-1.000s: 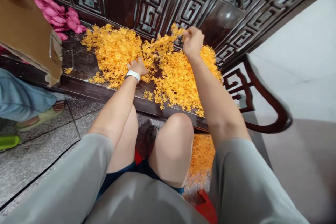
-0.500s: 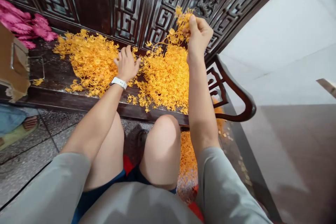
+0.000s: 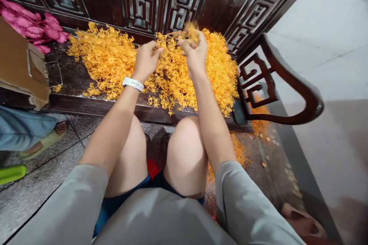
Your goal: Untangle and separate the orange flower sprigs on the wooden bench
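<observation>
Two heaps of small yellow-orange artificial flower pieces lie on a dark wooden bench (image 3: 67, 74). My right hand (image 3: 197, 57), over the right heap (image 3: 220, 65), grips a sprig of artificial flowers (image 3: 190, 32); the sprig is blurred and its thin stem points left. Between the heaps, at the right edge of the left heap (image 3: 105, 59), is my left hand (image 3: 146, 61), with a white band on its wrist. Its thumb and forefinger are pinched together above the flowers, a short gap from my right hand. Whatever lies between those fingertips is too small to make out.
Pink flower pieces (image 3: 37, 26) and a torn cardboard box (image 3: 23, 61) are at the left. A curved wooden armrest (image 3: 304, 111) bounds the right, with a dark flat object (image 3: 240, 111) beside it. Another person's leg (image 3: 25, 128) shows at left. Orange bits (image 3: 240, 151) litter the floor.
My right hand has come down and left with the sprig, closer to my left hand. The left hand's spread fingers have closed into a pinch. The view has shifted slightly.
</observation>
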A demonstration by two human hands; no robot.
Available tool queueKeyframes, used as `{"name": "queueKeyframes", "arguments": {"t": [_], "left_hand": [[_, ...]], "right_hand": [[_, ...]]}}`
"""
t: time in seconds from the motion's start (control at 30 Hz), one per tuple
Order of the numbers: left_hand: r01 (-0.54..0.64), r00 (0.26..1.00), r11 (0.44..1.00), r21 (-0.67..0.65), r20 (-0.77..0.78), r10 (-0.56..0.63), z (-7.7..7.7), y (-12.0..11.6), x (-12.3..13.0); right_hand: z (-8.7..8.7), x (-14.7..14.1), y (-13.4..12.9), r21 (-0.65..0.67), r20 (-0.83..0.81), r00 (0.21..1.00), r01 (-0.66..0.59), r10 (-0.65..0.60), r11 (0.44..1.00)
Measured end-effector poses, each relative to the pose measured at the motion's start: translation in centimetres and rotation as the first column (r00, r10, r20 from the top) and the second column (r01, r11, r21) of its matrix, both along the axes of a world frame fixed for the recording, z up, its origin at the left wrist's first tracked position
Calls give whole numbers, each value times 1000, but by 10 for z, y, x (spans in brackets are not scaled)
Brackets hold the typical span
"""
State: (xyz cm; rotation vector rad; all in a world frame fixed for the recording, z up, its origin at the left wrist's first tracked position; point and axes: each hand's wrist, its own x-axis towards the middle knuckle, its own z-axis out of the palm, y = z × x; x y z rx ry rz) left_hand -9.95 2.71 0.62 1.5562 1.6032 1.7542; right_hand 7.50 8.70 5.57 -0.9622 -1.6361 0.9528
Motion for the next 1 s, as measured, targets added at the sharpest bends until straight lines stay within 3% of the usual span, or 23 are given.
{"name": "queueKeyframes", "arguments": {"t": [0.07, 0.13, 0.27, 0.33, 0.4, 0.77, 0.9, 1.0], "left_hand": [[5, 997, 1000, 13, 72, -5, -1, 1, -5], [37, 989, 999, -3, 146, -36, 0, 0, -5], [115, 979, 993, -41, 175, -106, 3, -1, 0], [109, 985, 994, -34, 139, -103, 3, 1, -1], [82, 991, 996, -27, 107, -78, 4, 2, -3], [5, 994, 1000, -5, -107, -6, -3, 5, -15], [-105, 993, 994, 28, -50, 106, 1, 6, -12], [-69, 997, 998, 6, 27, 68, 10, -1, -8]], "right_hand": [[-15, 6, 6, -134, -115, 987, 97, -112, 986], [-25, 10, 8, -277, -184, 977, 49, -103, 960], [-34, 1, -6, -405, -154, 965, -259, 214, 877], [-35, -11, -15, -366, -90, 941, -336, 326, 868], [-35, -21, -20, -307, -51, 933, -354, 356, 884], [-51, -27, -4, -257, -154, 976, -191, 155, 947], [-47, -34, -5, -273, -168, 978, -168, 125, 947], [-43, -36, -6, -312, -153, 985, -128, 83, 941]]}}
